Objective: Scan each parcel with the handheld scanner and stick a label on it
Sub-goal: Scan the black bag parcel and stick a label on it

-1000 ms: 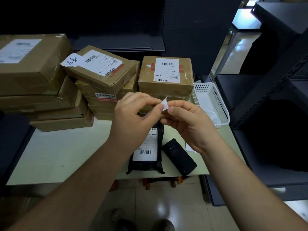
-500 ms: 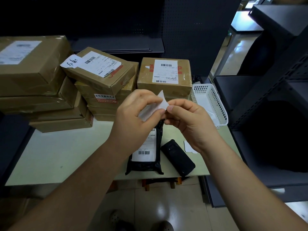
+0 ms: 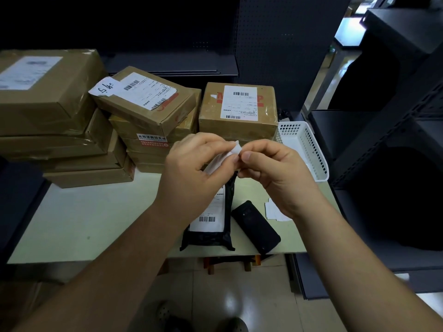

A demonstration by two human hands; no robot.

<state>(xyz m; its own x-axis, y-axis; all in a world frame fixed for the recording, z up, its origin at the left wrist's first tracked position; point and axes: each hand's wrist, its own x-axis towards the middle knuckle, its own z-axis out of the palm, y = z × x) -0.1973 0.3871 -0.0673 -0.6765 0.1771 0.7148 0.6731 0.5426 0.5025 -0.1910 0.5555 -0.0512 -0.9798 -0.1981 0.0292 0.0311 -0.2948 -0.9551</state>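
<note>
Far left of the black parcel (image 3: 211, 233): stacked brown boxes (image 3: 60, 111), one top box carrying a handwritten sticker (image 3: 105, 87). Directly above the parcel, fingers of the left hand (image 3: 191, 173) curled, thumb and forefinger pinching a white backing strip (image 3: 215, 162). At the strip's upper end, the small label (image 3: 236, 149), corner lifted, nipped between thumb and forefinger of the right hand (image 3: 275, 173), remaining fingers loosely curled. Probably mid-peel. Peel slowly along the strip, gripping only the label's edge to spare the adhesive. Avoid letting it fold onto itself. Then press onto bare black wrap beside the printed barcode, never over it. Just right of the parcel: the black scanner (image 3: 255, 230), lying flat and untouched. Farther right, loose label scraps (image 3: 273, 210). Up and right, a white basket (image 3: 306, 149).
</note>
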